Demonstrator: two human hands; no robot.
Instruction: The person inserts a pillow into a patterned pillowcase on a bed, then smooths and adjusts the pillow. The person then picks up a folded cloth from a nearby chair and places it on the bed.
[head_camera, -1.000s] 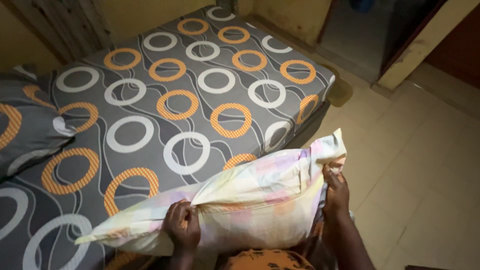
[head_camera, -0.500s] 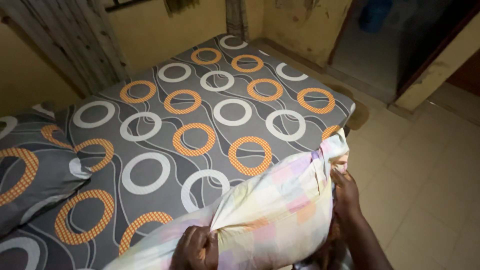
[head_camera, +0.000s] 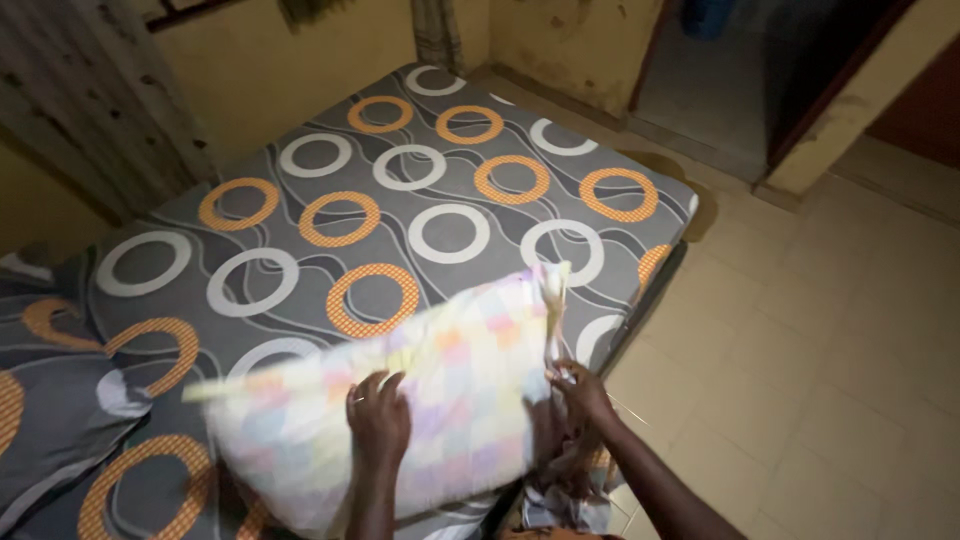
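Head view: the pale pastel-checked fabric pillow (head_camera: 420, 400) has dropped onto the bed's (head_camera: 440, 190) near edge; left hand (head_camera: 378, 420) now presses spread, right hand (head_camera: 583, 392) pinches its open end.

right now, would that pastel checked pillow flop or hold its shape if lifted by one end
The pillow would probably sag: its cover bunches where the right hand grips it. It looks light for its bulk, with the left hand merely resting flat on it. Unlikely to slip or roll.

Bed (head_camera: 440, 200) in grey ring-patterned sheet, pastel checked pillow (head_camera: 440, 400) and matching pillow (head_camera: 50, 400) on it
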